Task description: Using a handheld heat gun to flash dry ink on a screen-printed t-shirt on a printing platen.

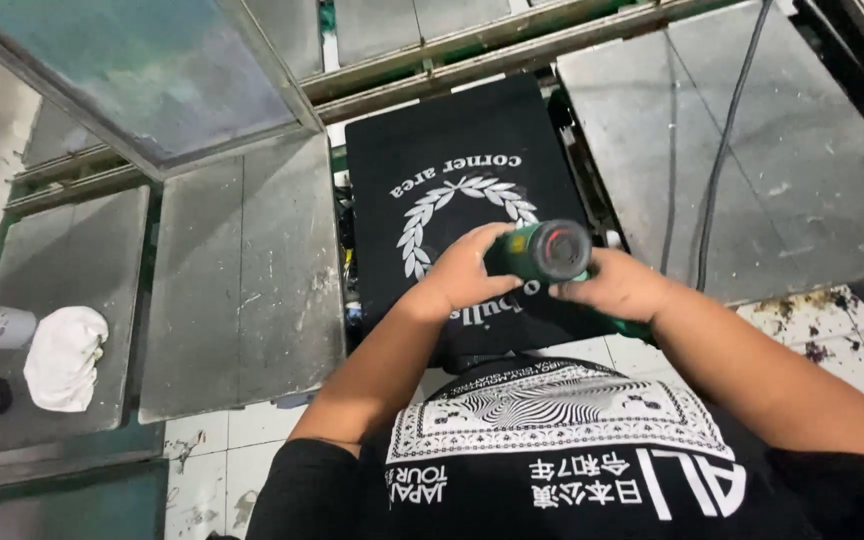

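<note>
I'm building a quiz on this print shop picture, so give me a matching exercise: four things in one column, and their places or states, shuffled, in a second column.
Things:
1. green heat gun
2. white rag
3. black shirt
4. black cable

Places or states:
A. crumpled on the grey platen at far left
B. held in both hands
C. runs across the grey platen at right
D. spread flat on the middle platen, white wreath print showing

Pairs: 1-B, 2-A, 3-D, 4-C
</note>
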